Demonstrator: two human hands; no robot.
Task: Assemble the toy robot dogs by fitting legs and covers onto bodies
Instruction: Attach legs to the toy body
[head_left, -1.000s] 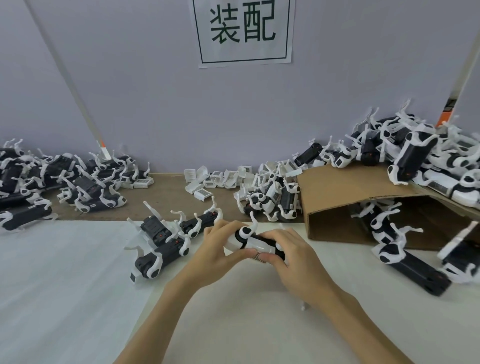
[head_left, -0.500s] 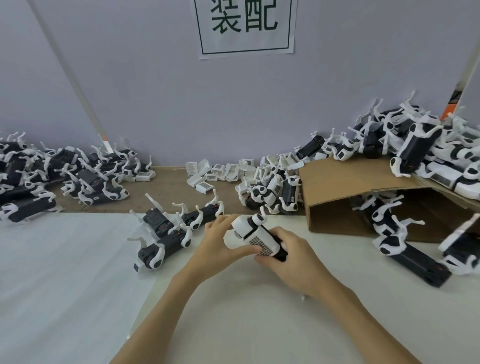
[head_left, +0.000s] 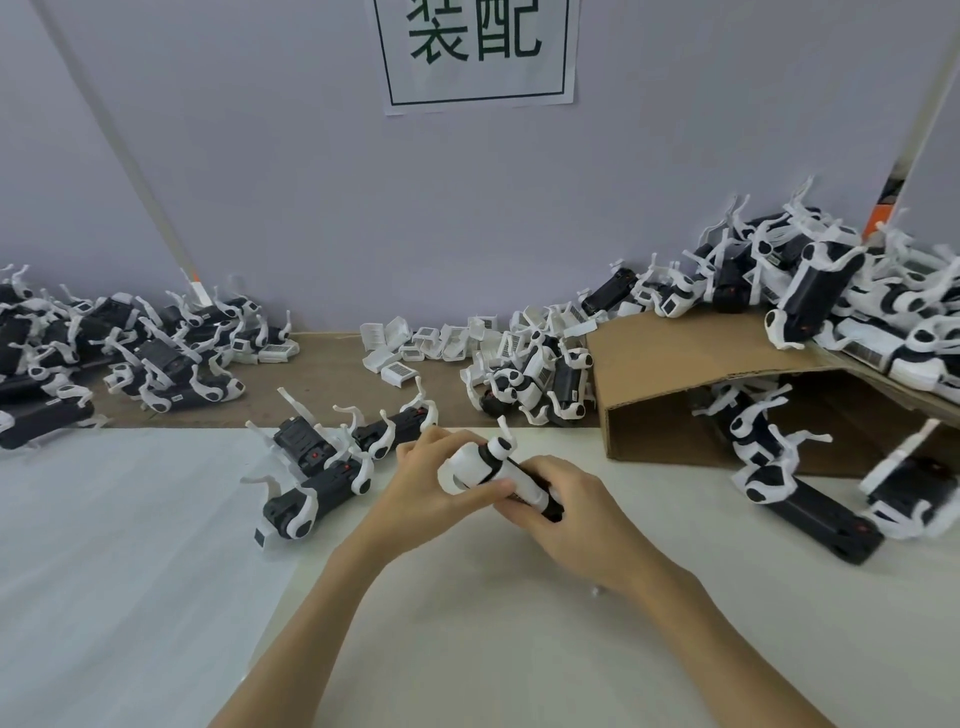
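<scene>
Now toy dog (head_left: 496, 475) between both grips.

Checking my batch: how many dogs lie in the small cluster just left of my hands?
3: the near dog in front, the middle dog behind it, and the far dog by the left hand. Their legs tangle, so another may be hidden.

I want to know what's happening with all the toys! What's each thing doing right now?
Toy dog: held off the table, tilted, in both hands.
Left hand: grips its white end.
Right hand: grips its black end.
Cardboard box: on its side, open, dogs piled on top.
Loose white covers: scattered by the wall.
</scene>
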